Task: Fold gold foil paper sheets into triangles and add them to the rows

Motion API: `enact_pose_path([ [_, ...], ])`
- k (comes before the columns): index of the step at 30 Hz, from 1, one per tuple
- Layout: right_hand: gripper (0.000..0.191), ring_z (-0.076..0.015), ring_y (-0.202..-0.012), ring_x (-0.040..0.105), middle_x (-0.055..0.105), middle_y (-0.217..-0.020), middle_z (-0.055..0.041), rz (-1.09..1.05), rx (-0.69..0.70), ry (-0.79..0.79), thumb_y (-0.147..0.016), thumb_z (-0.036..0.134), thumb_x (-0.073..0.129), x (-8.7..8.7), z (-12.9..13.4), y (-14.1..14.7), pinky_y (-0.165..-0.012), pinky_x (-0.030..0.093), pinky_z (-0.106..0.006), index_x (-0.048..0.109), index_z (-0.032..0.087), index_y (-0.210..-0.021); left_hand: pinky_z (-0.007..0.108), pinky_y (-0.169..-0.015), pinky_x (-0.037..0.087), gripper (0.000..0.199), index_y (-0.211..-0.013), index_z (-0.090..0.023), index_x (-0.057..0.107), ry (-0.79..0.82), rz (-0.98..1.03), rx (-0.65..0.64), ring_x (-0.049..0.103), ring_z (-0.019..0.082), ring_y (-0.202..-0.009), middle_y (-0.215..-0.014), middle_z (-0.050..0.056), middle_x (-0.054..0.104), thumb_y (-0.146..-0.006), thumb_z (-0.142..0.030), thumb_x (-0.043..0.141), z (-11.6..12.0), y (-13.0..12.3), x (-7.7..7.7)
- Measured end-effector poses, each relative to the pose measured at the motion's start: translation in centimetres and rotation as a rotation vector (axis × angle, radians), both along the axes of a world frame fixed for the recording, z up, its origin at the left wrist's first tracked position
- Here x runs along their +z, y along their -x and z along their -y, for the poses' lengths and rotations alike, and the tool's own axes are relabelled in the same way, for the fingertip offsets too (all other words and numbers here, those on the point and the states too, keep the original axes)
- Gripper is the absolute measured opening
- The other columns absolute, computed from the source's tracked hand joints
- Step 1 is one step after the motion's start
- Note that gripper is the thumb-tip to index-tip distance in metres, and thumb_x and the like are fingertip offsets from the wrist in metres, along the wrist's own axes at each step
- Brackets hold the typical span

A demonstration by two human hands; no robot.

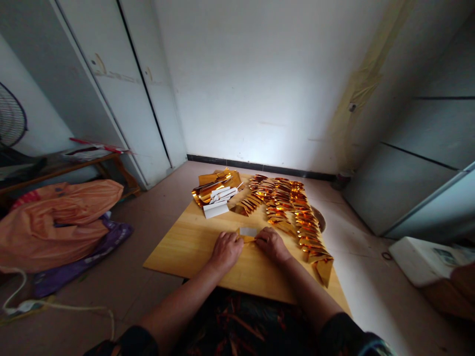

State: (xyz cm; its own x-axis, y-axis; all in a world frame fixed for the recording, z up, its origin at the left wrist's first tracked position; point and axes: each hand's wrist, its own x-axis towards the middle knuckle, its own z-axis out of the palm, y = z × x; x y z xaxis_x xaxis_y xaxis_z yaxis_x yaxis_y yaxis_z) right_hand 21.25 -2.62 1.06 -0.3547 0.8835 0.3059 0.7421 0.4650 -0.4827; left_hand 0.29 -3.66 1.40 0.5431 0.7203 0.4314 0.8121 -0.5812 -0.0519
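Both hands pinch a small sheet of gold foil paper (248, 239) low over the wooden board, with a white-grey patch showing on its far side. My left hand (227, 249) is closed on the sheet's left end. On the right end, the fingers of my right hand (272, 243) are closed too; fingertips are partly hidden. Past the hands lie rows of folded gold paper pieces (306, 225), standing close together. To their left sits a heap of loose gold foil sheets (218, 180), with white paper strips (217, 208) on and before it.
The wooden tabletop (178, 247) reaches from my lap toward the white wall. Left on the floor are an orange cloth bundle (59, 217), a purple bag (85, 257) and a pale cord (74, 306). A white box (423, 259) and a grey cabinet (415, 163) stand right.
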Motion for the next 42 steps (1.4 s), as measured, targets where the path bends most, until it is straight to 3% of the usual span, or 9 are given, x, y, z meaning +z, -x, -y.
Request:
enact_pose_path([
  [5, 0.016, -0.0149, -0.077, 0.057, 0.066, -0.08, -0.0041, 0.078, -0.052, 0.051, -0.085, 0.018, 0.055, 0.7, -0.5, 0.3, -0.073, 0.043, -0.024, 0.07, 0.017, -0.079, 0.038, -0.083, 0.045, 0.013, -0.091, -0.019, 0.063, 0.075, -0.004, -0.023, 0.061, 0.022, -0.093, -0.093, 0.01, 0.067, -0.088, -0.014, 0.051, 0.3, 0.1, 0.2],
  [16, 0.016, -0.0157, -0.08, 0.056, 0.066, -0.086, -0.0059, 0.276, -0.142, 0.104, -0.087, 0.021, 0.052, 1.8, -0.6, 1.5, -0.071, 0.038, -0.024, 0.067, 0.017, -0.083, 0.043, -0.095, 0.039, 0.021, -0.104, -0.026, 0.064, 0.185, -0.064, -0.063, 0.054, 0.025, -0.11, -0.119, 0.01, 0.06, -0.089, -0.021, 0.051, 0.7, 1.0, 0.5],
  [31, 0.011, -0.0147, -0.082, 0.058, 0.067, -0.092, -0.0044, 0.297, -0.211, 0.243, -0.084, 0.028, 0.062, 3.4, -0.9, 2.4, -0.064, 0.035, -0.022, 0.067, 0.019, -0.084, 0.047, -0.099, 0.037, 0.023, -0.109, -0.031, 0.062, 0.232, -0.104, -0.079, 0.051, 0.025, -0.114, -0.125, 0.006, 0.056, -0.09, -0.023, 0.053, 0.7, 1.4, 1.0],
  [42, 0.014, -0.0141, -0.082, 0.058, 0.067, -0.093, -0.0028, 0.326, -0.27, 0.314, -0.082, 0.034, 0.064, 4.0, -1.0, 3.0, -0.062, 0.032, -0.022, 0.067, 0.021, -0.086, 0.049, -0.096, 0.04, 0.029, -0.118, -0.029, 0.058, 0.275, -0.162, -0.03, 0.052, 0.03, -0.117, -0.126, 0.013, 0.055, -0.092, -0.022, 0.046, 1.2, 0.4, 1.7],
])
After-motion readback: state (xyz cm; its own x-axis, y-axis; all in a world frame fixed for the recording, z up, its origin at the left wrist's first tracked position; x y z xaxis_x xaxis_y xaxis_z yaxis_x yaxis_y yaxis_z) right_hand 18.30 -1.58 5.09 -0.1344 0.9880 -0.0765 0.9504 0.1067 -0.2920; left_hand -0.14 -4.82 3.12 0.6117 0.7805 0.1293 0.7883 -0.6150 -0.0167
